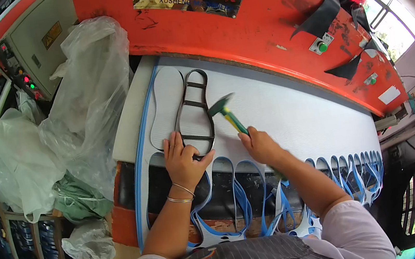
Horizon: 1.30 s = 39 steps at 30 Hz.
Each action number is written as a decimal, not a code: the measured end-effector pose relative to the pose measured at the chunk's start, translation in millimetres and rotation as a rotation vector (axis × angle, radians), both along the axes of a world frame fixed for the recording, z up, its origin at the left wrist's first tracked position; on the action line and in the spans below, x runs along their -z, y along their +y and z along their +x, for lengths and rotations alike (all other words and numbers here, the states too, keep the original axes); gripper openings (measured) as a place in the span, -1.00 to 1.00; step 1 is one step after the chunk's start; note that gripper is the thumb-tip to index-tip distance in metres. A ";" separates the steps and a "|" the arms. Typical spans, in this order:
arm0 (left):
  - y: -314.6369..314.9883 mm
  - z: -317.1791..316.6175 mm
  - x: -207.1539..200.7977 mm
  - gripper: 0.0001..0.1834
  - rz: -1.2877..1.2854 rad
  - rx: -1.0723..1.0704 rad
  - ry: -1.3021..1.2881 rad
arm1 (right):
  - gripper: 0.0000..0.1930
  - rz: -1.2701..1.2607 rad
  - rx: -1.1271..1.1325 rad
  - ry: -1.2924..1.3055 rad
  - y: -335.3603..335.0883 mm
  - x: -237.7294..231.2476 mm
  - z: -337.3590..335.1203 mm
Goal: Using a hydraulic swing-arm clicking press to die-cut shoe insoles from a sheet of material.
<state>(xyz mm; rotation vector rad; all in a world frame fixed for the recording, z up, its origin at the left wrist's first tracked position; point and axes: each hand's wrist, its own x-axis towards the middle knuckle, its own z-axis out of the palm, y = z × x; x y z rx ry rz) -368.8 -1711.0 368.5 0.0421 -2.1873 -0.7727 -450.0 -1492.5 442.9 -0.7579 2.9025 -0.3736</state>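
A black metal sole-shaped cutting die (194, 103), with crossbars inside its outline, lies on a white foam sheet (277, 104). My left hand (185, 158) grips its lower end, fingers along the left side and thumb at the heel. Just left of the die, a sole-shaped cut (165, 98) marks the sheet. In my right hand (262, 144) is a hammer (233, 120) with a green and yellow handle. Its dark head is close to the die's right edge; whether they touch, I cannot tell.
A red machine beam (258, 34) spans the far side, with a green button (322, 47) on it. Blue-edged foam offcuts (243, 198) hang along the near edge. Clear plastic bags (91, 82) and a control box (37, 47) with lit buttons stand left.
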 end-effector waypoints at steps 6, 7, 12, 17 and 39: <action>-6.4 7.5 -6.4 -0.51 -0.047 -0.015 -0.182 | -0.62 -0.991 0.630 -0.671 -14.5 -44.6 11.5; -8.2 9.3 -4.5 -0.51 -0.040 -0.017 -0.179 | -0.62 -0.748 0.555 -0.564 -8.3 -44.6 17.1; -15.6 11.5 2.1 -0.51 -0.001 0.015 -0.181 | -0.63 0.315 0.152 -0.308 42.9 -41.8 127.7; -24.0 6.6 1.0 -0.54 -0.012 0.025 -0.135 | -0.61 0.531 -0.312 -0.468 50.1 -46.0 130.0; -9.3 -4.7 -25.2 0.16 -0.002 0.082 -0.330 | -0.89 -0.104 -0.943 0.713 -137.1 0.0 -126.5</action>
